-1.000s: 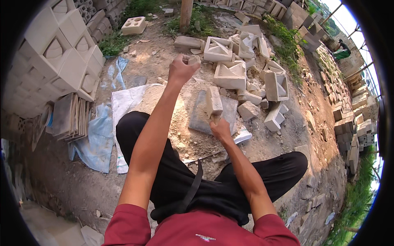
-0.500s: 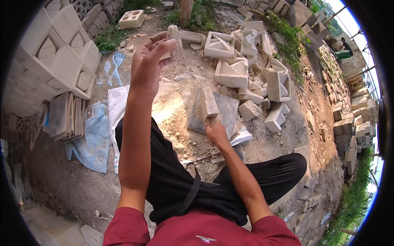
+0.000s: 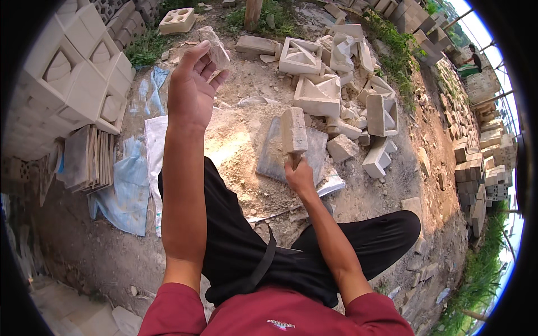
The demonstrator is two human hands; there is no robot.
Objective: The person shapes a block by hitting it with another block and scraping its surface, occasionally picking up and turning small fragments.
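Head view, landmark: dark square slab (image 3: pixel 271 147), lying ahead of the seated person on dusty ground.
Left hand (image 3: pixel 193 92): raised left of and beyond slab; thumb and near fingers pinch a rough chunk (image 3: pixel 214 50), outer fingers loose.
Right hand (image 3: pixel 299 172): well apart from the left, at slab's near edge; closed round the handle of a block-headed tool (image 3: pixel 294 131).
Tool head: above slab, pointing away from the person; whether it touches cannot be told.
Why so: low handle grip probably leaves the head free; the fingertip hold likely suits the chunk's uneven shape.
Crowding: broken hollow blocks (image 3: pixel 317 96) heaped beyond and right of slab, limiting room there.
Left of slab: loose rubble (image 3: pixel 232 159), white sheet (image 3: pixel 155 147), blue plastic (image 3: pixel 130 190), thin boards (image 3: pixel 81 162).
Beyond slab: wooden post (image 3: pixel 253 14).
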